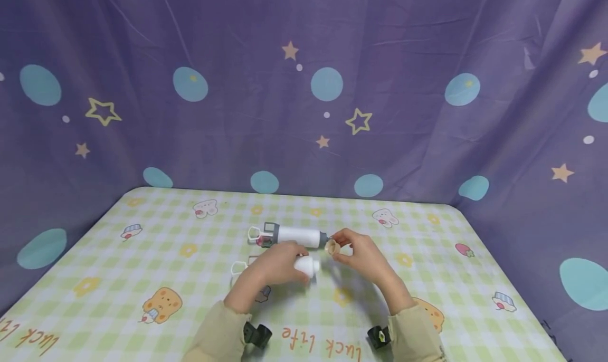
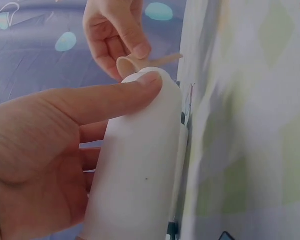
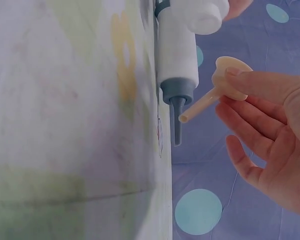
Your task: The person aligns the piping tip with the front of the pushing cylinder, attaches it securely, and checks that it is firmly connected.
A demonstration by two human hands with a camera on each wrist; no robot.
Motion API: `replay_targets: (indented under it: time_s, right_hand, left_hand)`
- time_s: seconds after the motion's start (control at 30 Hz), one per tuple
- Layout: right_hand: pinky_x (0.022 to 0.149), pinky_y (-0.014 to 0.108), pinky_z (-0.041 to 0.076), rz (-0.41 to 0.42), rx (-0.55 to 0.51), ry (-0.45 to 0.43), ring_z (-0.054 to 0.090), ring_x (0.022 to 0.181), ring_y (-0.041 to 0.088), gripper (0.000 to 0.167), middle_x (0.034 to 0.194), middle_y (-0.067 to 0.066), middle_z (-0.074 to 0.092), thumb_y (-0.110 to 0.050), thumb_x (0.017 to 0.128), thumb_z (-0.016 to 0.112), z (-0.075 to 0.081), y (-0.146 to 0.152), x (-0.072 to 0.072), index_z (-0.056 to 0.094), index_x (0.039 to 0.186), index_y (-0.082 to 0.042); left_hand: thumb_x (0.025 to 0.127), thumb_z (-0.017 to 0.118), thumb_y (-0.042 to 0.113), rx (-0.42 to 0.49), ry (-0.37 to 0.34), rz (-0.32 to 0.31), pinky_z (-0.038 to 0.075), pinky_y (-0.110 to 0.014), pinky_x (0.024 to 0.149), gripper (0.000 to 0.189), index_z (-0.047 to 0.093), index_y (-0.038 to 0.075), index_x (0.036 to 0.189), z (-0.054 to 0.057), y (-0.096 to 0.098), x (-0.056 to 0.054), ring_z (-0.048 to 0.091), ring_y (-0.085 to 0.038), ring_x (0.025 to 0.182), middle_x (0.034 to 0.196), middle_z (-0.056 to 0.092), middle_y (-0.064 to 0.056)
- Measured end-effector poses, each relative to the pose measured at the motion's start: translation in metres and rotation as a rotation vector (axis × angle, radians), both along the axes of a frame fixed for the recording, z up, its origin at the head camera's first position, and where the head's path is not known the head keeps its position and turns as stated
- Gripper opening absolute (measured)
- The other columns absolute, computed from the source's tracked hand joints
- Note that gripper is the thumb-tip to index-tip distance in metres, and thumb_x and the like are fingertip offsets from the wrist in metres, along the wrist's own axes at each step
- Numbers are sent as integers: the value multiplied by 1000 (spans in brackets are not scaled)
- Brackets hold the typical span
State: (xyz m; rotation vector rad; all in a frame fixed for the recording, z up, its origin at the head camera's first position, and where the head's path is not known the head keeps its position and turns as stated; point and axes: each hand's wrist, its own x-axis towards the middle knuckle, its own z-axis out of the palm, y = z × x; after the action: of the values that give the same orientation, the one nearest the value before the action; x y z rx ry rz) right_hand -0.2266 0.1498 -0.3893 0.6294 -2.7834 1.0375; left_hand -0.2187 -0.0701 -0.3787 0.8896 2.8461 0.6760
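My left hand (image 1: 280,262) grips a white dispenser tube (image 2: 140,160) with a narrow white neck, the thumb lying across the shoulder of the tube. A pale wire-like handle (image 1: 239,267) shows behind that hand. Between thumb and fingers, my right hand (image 3: 270,115) pinches a beige nozzle (image 3: 230,85) with a flared wide end and a long thin spout. The flared end is close to the white neck (image 3: 207,21). Just beyond both hands lies a second white tube (image 1: 299,236) with grey end caps and a grey tapered tip (image 3: 177,117).
The table has a green-and-white checked cloth (image 1: 190,309) printed with cartoon figures. The second tube has a white handle (image 1: 254,234) at its left end, with something small and red (image 1: 260,240) beside it. A purple curtain (image 1: 247,114) hangs behind the table.
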Motion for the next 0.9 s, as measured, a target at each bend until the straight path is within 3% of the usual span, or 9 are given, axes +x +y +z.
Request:
replay_targets:
  time_s: [0.13,0.43,0.67,0.9]
  right_hand:
    - [82,37,45,3,12,12,60,91,15,30,95,-6,64,-15,77,72,1,0,0,61,105,-16]
    - [83,37,46,27,22,85,59,91,12,32,98,-5,64,-15,77,72,16,-2,-8,61,108,-16]
    - [82,40,46,54,-20,77,59,93,16,31,98,-4,64,-16,78,71,20,-6,-11,61,108,-15]
    - [83,39,46,23,-42,59,58,94,16,32,100,-2,64,-16,80,70,19,-9,-10,62,110,-12]
  left_hand:
    - [67,78,30,-5,48,16,41,-25,60,39,66,10,98,3,-1,-3,51,-10,69,84,61,1]
    - [67,77,37,-29,169,132,43,-29,59,47,65,15,107,11,-1,-9,53,-13,74,92,59,1]
    - [66,79,35,10,284,152,45,-30,62,45,65,18,105,20,2,-16,53,-13,74,91,58,2]
    - [65,80,34,33,319,187,47,-31,65,47,65,19,107,24,6,-20,56,-14,80,95,59,3]
